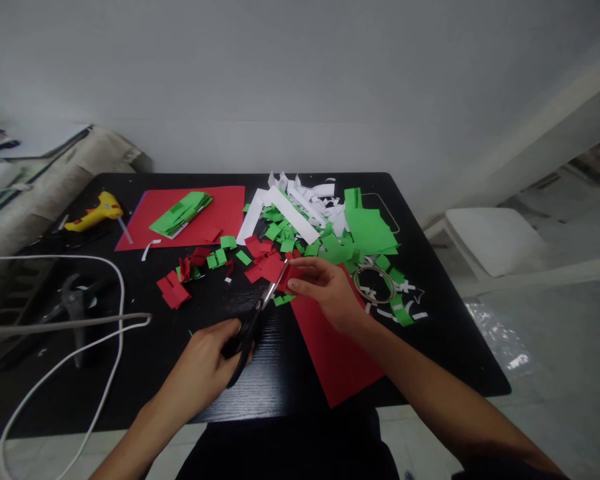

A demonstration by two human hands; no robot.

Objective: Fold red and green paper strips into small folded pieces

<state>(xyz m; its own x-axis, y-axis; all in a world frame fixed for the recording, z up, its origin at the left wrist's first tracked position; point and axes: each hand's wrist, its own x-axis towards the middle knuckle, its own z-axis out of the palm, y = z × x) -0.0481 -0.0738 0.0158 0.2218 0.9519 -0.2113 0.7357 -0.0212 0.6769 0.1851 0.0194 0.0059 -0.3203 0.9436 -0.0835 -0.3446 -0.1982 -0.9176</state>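
My left hand (213, 357) is closed around the black handles of a pair of scissors (257, 313), whose blades point up and to the right. Between the thumb and fingers of my right hand (325, 288) is a small red paper piece (284, 279), and the scissor tips meet it. Whether the blades are cutting through it I cannot tell. Loose red paper pieces (267, 263) lie just beyond the blades. Under my right hand and forearm rests a large red sheet (335, 353), partly covered by them.
White paper strips (293, 213) and green scraps (285, 233) are heaped at the back. Folded green paper (183, 212) lies on another red sheet (230, 200). At left are a yellow glue gun (97, 212), pliers (75, 303) and a white cable (123, 307); a ring (393, 287) is at right.
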